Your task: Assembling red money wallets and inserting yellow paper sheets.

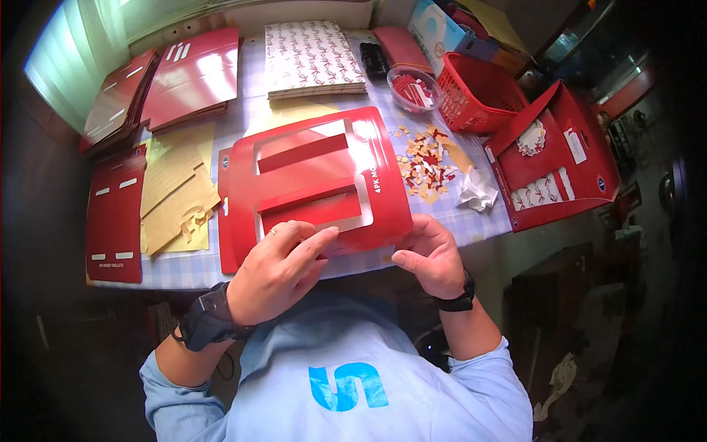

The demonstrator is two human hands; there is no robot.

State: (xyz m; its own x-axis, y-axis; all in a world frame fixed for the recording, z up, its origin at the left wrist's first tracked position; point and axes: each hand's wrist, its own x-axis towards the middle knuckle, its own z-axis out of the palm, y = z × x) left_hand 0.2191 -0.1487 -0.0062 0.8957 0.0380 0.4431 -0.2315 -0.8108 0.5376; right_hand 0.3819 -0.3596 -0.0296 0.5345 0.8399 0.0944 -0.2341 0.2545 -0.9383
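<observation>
In front of me a red die-cut cardboard sleeve with rounded corners lies tilted over the table edge. It has two window openings with white borders, and folded red flaps stand up in them. My left hand is closed, its fingertips pinching at the lower border of the nearer window. At the near right corner my right hand grips the sleeve, fingers curled behind it and thumb in front. Another flat red card shows beneath the sleeve's left side.
Stacks of red cards and patterned white-and-red sheets stand at the back. Tan cardboard sheets lie left. Right are paper scraps, crumpled plastic, a clear tub, a red basket and a folded red pack.
</observation>
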